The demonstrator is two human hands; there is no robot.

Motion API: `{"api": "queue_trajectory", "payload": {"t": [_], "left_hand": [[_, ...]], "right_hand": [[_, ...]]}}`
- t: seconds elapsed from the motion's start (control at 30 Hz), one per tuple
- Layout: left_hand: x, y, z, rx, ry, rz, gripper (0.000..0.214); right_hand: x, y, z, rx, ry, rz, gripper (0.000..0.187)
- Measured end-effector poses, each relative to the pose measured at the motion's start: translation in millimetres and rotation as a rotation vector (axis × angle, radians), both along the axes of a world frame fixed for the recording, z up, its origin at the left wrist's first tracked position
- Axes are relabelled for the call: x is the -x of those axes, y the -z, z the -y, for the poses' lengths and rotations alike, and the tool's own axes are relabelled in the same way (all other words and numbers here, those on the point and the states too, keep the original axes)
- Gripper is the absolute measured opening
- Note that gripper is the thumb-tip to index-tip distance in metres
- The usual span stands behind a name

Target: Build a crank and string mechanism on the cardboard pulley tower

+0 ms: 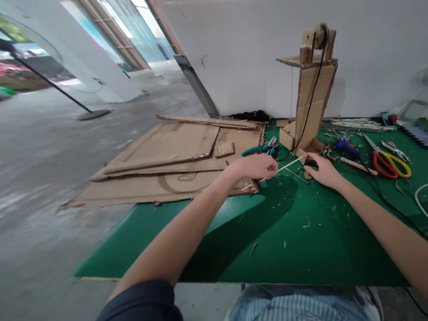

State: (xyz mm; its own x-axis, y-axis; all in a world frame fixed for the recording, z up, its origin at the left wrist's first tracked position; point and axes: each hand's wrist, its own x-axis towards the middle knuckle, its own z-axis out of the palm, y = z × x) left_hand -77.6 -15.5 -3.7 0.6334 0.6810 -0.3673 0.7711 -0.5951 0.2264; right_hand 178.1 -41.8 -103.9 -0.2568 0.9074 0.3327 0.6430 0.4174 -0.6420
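Observation:
My left hand (259, 166) is closed around a thin wooden skewer (290, 163), which points right and slightly up. Its far tip meets a small cardboard piece (301, 155) near the foot of a cardboard tower (309, 104). The fingers of my right hand (323, 170) grip that piece from the right, thumb lower and forefinger on top. At the tower's top sits a wheel (321, 36) between cardboard supports, with a black cord (311, 98) running down from it. A thin metal rod (297, 175) lies on the table between my hands.
Teal-handled pliers (257, 150) lie beyond my left hand, by stacked cardboard sheets (160, 147). Right of the tower are a blue glue gun (346, 147), red-and-yellow scissors (384, 160) and a wooden stick (359, 165). Scraps are scattered over the green table (267, 249). A white wall (240, 62) stands behind.

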Motion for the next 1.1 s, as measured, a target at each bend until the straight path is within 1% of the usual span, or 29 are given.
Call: {"api": "queue_trajectory", "payload": {"t": [0.13, 0.3, 0.43, 0.53, 0.63, 0.77, 0.87, 1.0, 1.1], "left_hand": [[-3, 1.4, 3, -0.051, 0.014, -0.044, 0.025], [-9, 3.8, 13, -0.21, 0.009, -0.086, 0.031], [-18, 6.4, 14, -0.24, 0.045, -0.065, 0.036], [-28, 4.3, 8, -0.221, 0.065, -0.061, 0.037], [-39, -0.4, 1, -0.164, 0.082, -0.069, 0.033], [-49, -2.0, -4, 0.0, 0.082, -0.009, 0.032], [-50, 0.6, -2, 0.073, 0.053, 0.058, 0.034], [-46, 1.9, 3, 0.091, 0.0, 0.082, 0.035], [-44, 4.5, 3, 0.077, 0.011, 0.071, 0.037]], "right_hand": [[-1, 0.9, 0, -0.005, 0.014, 0.017, 0.044], [-2, 1.2, 0, 0.008, 0.01, 0.037, 0.045], [-1, 0.0, 0, 0.012, 0.013, 0.03, 0.045], [0, -1.2, 1, 0.013, 0.026, 0.015, 0.042], [1, -1.5, 2, 0.014, 0.043, 0.009, 0.041], [0, -1.1, 2, 0.022, 0.082, 0.0, 0.043], [-1, -1.5, 2, 0.021, 0.092, -0.002, 0.039], [1, -3.3, 6, -0.017, 0.12, 0.025, 0.035], [5, -6.1, 11, -0.07, 0.118, 0.033, 0.037]]}}
